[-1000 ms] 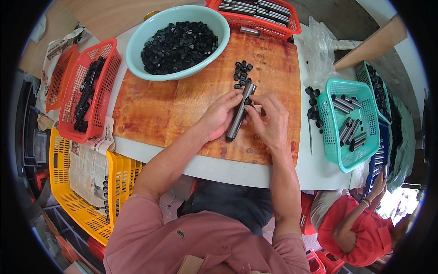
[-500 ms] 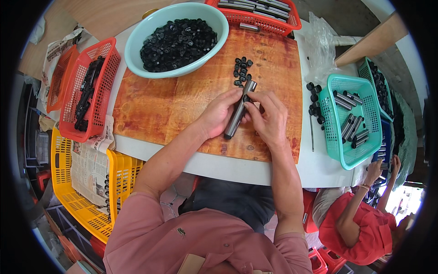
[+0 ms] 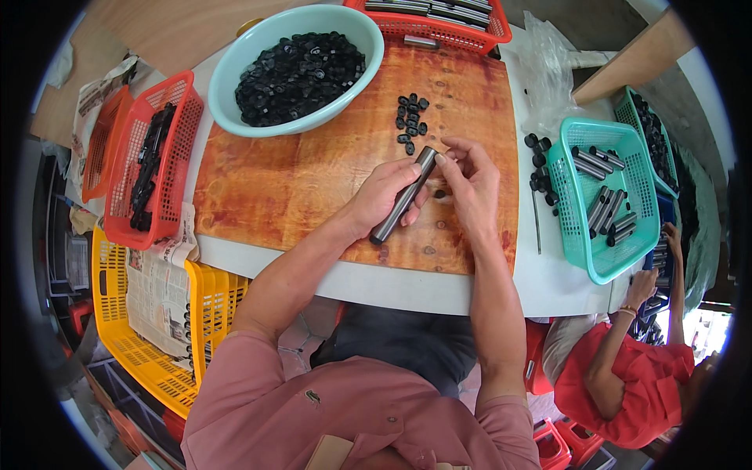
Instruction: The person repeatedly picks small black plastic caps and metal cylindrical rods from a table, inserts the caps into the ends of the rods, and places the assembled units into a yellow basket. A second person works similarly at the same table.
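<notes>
My left hand (image 3: pixel 387 196) is closed around a shiny metal tube (image 3: pixel 407 194), its thumb lying along the upper part. The tube slants over the wooden board, with its dark lower end toward me. At the tube's upper end, my right hand (image 3: pixel 473 182) is closed, its thumb pressed against the side; the other fingers are curled and partly hidden. A small black piece (image 3: pixel 439 193) shows between the hands, against the board. Beyond the tube, several small black plastic caps (image 3: pixel 411 121) lie loosely grouped on the board.
The wooden board (image 3: pixel 298 188) covers much of a white table. A pale basin (image 3: pixel 372 66) of black parts stands far left. Red baskets (image 3: pixel 192 117) are left and a yellow crate (image 3: pixel 141 345) lower left. A green basket (image 3: pixel 576 235) of tubes stands right, near a co-worker in red (image 3: pixel 619 384).
The tube has shifted slightly left and been turned, so its dark slot no longer shows. My right hand has moved from its middle to its upper end. The co-worker's hands have moved.
</notes>
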Available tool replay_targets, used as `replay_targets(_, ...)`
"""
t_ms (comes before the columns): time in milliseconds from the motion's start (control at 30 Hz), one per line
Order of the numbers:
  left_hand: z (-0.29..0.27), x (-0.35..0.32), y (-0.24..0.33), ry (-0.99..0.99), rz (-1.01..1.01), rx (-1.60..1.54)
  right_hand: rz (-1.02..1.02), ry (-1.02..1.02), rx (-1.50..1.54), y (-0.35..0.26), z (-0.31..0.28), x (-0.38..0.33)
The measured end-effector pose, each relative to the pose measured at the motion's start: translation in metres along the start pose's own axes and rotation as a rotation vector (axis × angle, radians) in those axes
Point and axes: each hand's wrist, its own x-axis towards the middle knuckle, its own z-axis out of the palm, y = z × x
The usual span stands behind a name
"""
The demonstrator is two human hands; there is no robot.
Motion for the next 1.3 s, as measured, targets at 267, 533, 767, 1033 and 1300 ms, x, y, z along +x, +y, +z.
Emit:
replay_targets(267,0.01,-0.009,-0.005,-0.013,0.05,0.287,0.158,-0.133,-0.078,-0.008,-0.007,0.0)
replay_targets(533,0.01,-0.007,-0.004,0.117,0.58,1.035,0.145,-0.268,-0.02,-0.016,-0.031,0.001)
replay_targets(767,0.013,-0.018,-0.003,0.139,0.612,1.541,0.078,-0.431,-0.219,-0.009,-0.048,0.007)
replay_targets(1033,0.024,-0.021,-0.009,0.117,0.768,1.644,-0.032,-0.387,-0.188,0.017,-0.056,-0.015)
replay_targets(1300,0.024,-0.023,-0.01,0.118,0.652,1.605,-0.067,-0.39,-0.189,0.015,-0.06,-0.024)
